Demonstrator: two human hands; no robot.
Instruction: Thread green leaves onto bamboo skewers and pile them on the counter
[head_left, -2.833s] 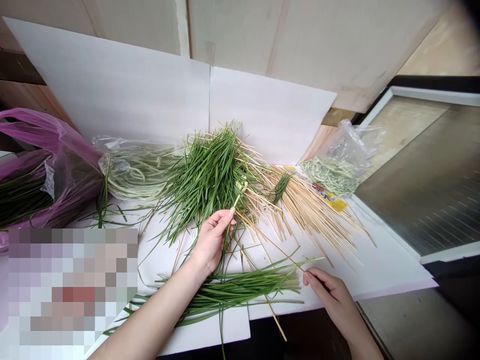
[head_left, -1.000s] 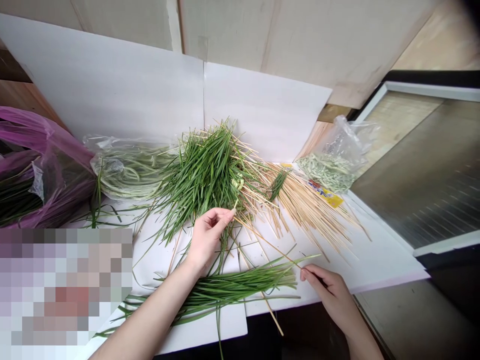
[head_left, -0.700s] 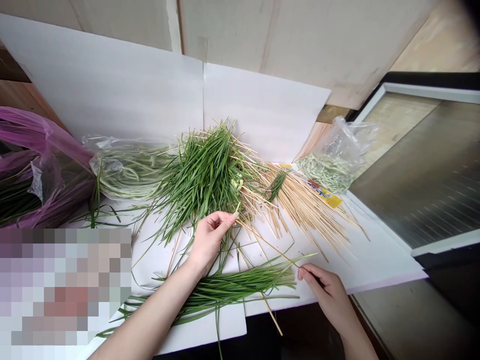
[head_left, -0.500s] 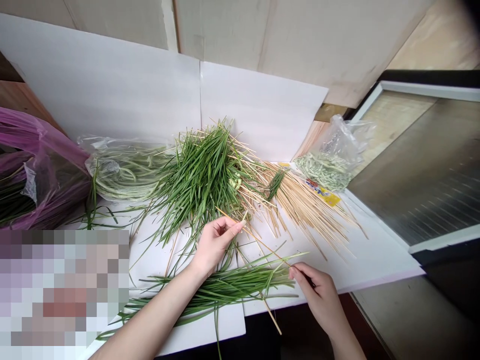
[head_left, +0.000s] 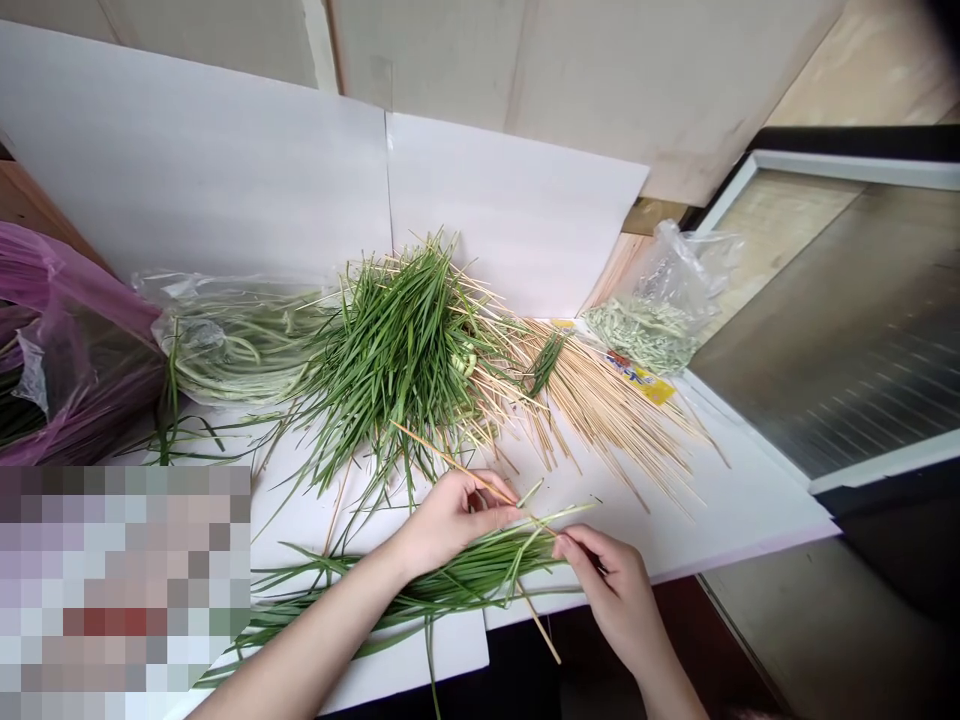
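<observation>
My right hand is closed in a pinch on the lower end of a bamboo skewer, which slants up to the left past my other hand. Beside that skewer my left hand pinches a garlic chive, its pale cut end poking out beyond the fingertips. Whether the left fingers also touch the skewer I cannot tell. Beneath both hands lies a row of garlic chives along the table's front edge. A second skewer sticks out from under them toward me.
Behind my hands is a heap of chives on skewers. Loose bamboo skewers fan out to its right, near a clear bag of pale green pieces. On the left are a clear bag of long green stalks and a purple bag.
My left hand has moved right and down, bringing the chive's end close to my right hand. The skewer now runs past my left fingers. My right hand has shifted slightly left.
</observation>
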